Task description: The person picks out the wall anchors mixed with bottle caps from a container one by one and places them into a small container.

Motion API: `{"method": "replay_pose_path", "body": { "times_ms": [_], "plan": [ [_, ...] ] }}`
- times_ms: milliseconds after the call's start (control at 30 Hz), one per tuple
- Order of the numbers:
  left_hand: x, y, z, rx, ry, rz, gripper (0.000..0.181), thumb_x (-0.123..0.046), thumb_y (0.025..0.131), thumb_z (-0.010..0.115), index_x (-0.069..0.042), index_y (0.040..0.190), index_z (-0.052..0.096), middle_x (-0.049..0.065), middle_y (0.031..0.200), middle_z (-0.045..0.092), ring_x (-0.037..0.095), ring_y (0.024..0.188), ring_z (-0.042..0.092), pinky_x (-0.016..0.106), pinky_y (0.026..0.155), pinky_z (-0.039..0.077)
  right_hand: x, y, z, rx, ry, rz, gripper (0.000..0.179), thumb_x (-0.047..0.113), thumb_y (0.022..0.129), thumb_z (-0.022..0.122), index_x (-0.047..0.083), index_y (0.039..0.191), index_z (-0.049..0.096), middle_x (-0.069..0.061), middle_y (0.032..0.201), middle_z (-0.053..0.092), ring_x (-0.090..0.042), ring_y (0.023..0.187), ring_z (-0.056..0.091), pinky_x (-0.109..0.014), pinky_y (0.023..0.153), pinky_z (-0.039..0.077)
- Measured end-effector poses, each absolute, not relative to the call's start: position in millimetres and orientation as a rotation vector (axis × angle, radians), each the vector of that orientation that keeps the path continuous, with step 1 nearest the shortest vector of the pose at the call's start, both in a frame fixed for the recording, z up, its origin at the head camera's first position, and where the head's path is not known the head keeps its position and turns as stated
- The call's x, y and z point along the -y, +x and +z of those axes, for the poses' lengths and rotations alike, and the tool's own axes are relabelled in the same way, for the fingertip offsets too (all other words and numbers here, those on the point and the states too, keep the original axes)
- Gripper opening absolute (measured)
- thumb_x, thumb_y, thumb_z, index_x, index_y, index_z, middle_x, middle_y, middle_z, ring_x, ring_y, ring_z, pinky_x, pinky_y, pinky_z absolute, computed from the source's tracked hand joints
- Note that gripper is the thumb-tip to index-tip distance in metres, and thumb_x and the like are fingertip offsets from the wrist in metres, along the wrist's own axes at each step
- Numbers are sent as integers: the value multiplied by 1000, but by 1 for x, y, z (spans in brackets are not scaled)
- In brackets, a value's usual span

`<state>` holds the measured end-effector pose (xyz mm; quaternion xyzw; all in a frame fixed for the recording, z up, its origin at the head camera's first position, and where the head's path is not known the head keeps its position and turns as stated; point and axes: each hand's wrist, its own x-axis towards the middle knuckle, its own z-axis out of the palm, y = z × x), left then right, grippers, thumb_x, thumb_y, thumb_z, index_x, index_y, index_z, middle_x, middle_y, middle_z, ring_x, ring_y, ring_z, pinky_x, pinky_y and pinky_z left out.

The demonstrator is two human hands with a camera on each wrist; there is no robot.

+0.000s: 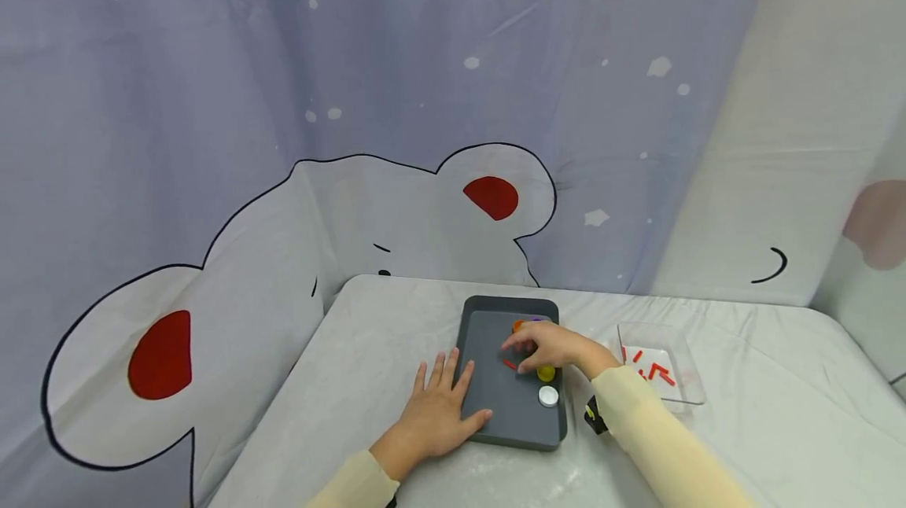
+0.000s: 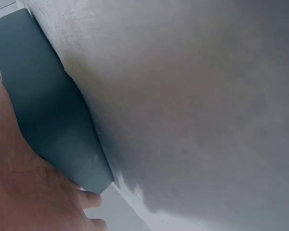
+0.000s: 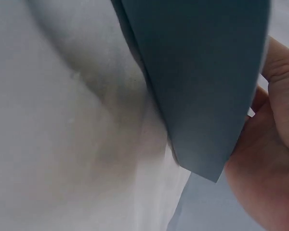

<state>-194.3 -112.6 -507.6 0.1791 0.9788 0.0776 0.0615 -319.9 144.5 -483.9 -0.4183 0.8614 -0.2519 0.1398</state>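
A dark grey tray (image 1: 495,420) lies on the white-covered table. My left hand (image 1: 435,411) rests flat at its left edge with fingers spread and the thumb across the rim; the left wrist view shows the palm (image 2: 24,187) along the tray's side wall. Over the tray's right half, my right hand (image 1: 548,344) reaches down, thumb and forefinger apart, beside a small red stick (image 1: 509,364) on the tray floor. Around this hand sit an orange round piece (image 1: 518,325), a purple one (image 1: 536,318), a yellow one (image 1: 546,373) and a white one (image 1: 548,396). The hand partly covers some of them.
To the tray's right stands a clear plastic box (image 1: 692,382) with several red sticks (image 1: 658,370) inside. A printed curtain (image 1: 396,83) hangs behind the table's back edge. The right forearm passes between the tray and the box.
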Motion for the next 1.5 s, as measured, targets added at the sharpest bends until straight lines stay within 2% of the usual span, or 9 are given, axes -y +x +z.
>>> {"method": "replay_pose_path", "body": {
  "times_ms": [267,533,800,1033,1233,1500],
  "plan": [
    [113,-190,-513,-2953,533,243,88,-75,97,32,-16,163,25,16,170,6,39,156,7,64,120,7,-134,-321,-490,-2543,-1232,-501,42,18,84,84,18,124,75,-1,106,63,-18,97,60,-30,84,51],
    [111,-189,-511,-2952,561,275,86,-71,99,36,-14,162,26,18,169,6,40,155,7,66,120,5,-128,-320,-490,-2608,-1187,-341,42,26,83,85,27,123,75,4,113,60,-19,105,57,-40,89,48],
    [111,-191,-509,-2966,564,251,88,-74,98,33,-15,163,25,17,170,6,39,155,8,64,120,7,-131,-323,-493,-2646,-1230,-429,34,26,82,85,24,115,79,5,105,60,-16,97,58,-34,83,49],
    [113,-193,-509,-2965,564,262,86,-71,99,37,-14,162,25,17,169,7,40,155,8,64,120,6,-132,-325,-496,-2669,-1358,-455,28,27,83,85,18,108,81,6,97,61,-11,86,58,-27,77,50],
    [113,-195,-510,-2971,555,256,87,-73,98,36,-15,163,24,16,170,6,39,156,7,64,120,5,-132,-323,-496,-2731,-1401,-434,23,26,83,85,14,102,80,5,94,62,-10,83,58,-28,76,50],
    [113,-195,-510,-2963,535,253,87,-72,98,37,-15,163,24,17,170,6,40,156,7,64,120,5,-134,-320,-496,-2716,-1347,-801,19,17,88,80,8,103,77,5,88,61,-7,77,55,-25,70,51]
  ]
}}
